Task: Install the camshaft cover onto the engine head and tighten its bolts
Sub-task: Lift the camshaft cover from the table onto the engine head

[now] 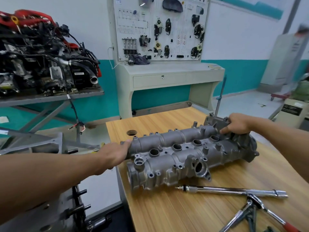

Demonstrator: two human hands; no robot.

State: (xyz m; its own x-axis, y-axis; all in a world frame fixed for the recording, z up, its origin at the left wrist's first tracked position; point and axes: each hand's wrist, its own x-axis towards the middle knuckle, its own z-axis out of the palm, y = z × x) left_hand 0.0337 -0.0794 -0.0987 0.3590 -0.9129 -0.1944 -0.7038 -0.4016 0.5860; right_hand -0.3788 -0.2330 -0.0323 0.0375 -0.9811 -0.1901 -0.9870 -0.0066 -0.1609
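Observation:
A grey cast-aluminium camshaft cover (187,154) lies lengthwise on the wooden table (167,213), its round plug wells facing up. My left hand (115,153) grips its left end, fingers curled over the edge. My right hand (237,123) grips the far right end, thumb pointing left along the casting. The engine head (36,190) sits at the lower left beside the table, partly hidden by my left forearm, with black studs sticking out of its side.
A long chrome socket extension (234,190) and a Y-shaped wrench with a red grip (254,213) lie on the table in front of the cover. A round hole (131,132) is cut in the tabletop. A full engine (41,59) stands on a stand at left; a training board (160,29) behind.

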